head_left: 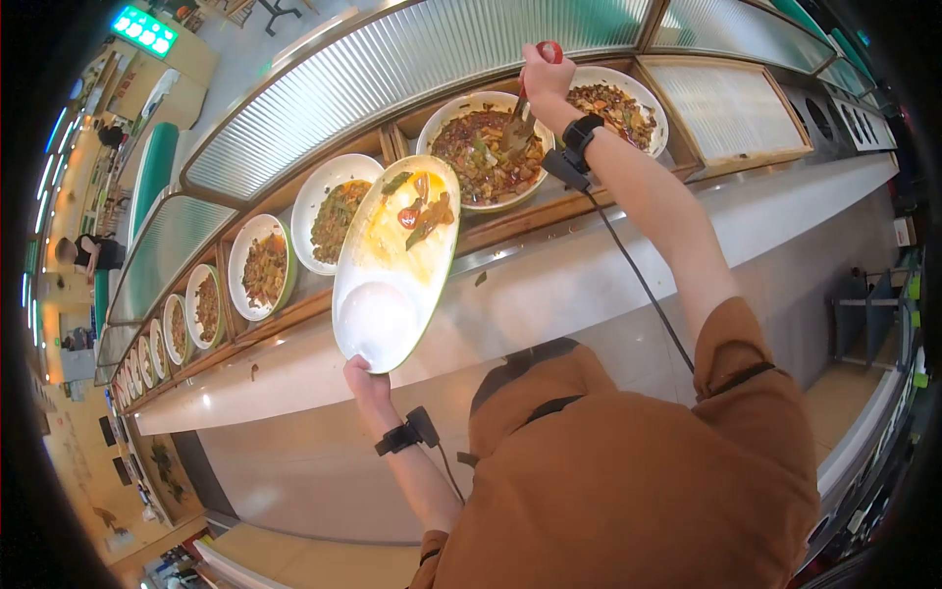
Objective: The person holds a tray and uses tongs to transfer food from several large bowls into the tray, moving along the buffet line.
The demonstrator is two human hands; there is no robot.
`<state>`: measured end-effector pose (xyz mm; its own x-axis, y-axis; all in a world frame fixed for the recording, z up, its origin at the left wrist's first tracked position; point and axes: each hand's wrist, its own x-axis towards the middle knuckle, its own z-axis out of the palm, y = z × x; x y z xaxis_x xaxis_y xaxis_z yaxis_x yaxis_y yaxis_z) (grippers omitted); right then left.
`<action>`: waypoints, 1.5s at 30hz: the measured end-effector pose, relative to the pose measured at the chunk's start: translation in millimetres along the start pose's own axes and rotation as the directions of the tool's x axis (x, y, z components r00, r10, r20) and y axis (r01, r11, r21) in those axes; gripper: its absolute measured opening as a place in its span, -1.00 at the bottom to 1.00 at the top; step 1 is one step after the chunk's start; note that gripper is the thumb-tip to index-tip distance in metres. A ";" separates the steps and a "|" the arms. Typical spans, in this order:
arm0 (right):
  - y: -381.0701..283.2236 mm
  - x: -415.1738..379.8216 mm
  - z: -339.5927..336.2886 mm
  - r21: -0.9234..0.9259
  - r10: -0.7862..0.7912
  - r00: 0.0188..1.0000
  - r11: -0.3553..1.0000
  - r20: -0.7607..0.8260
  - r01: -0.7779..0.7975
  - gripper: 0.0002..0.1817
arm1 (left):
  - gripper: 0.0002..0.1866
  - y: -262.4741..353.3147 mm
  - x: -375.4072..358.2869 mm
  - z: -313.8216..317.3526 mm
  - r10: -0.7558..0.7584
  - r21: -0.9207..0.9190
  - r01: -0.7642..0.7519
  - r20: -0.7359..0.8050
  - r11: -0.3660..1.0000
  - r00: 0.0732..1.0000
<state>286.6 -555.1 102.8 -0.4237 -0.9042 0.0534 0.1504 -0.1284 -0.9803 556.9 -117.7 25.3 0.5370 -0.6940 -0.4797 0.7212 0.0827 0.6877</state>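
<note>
My left hand (368,383) grips the near end of a white oval plate (378,319), its thumb over the rim. The plate is tilted, with oily sauce and a few pieces of food at its far end. My right hand (547,80) is closed round a red-handled metal serving utensil (517,130). Its head rests in a large round bowl (478,201) of saucy chopped food; whether it is a spoon or tongs I cannot make out. The plate's far end is close to this bowl.
Another food bowl (659,108) is at the right. Leftward, a white bowl (312,201) and several more line the wooden-framed counter. A ribbed clear guard (412,83) runs behind them. A cable (638,260) hangs from my right wrist device. Another person (93,253) is far left.
</note>
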 end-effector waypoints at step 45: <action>9.5 11.1 -7.4 0.150 -0.007 0.977 0.988 -0.213 0.039 -0.74 | -0.29 12.5 5.1 -10.7 -0.057 0.103 0.062 -0.054 0.993 0.997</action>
<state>276.7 -563.4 92.6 -0.6050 -0.7960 0.0183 0.2656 -0.2234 -0.9378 573.4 -112.5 25.6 0.5181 -0.6576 -0.5469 0.7041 -0.0351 0.7092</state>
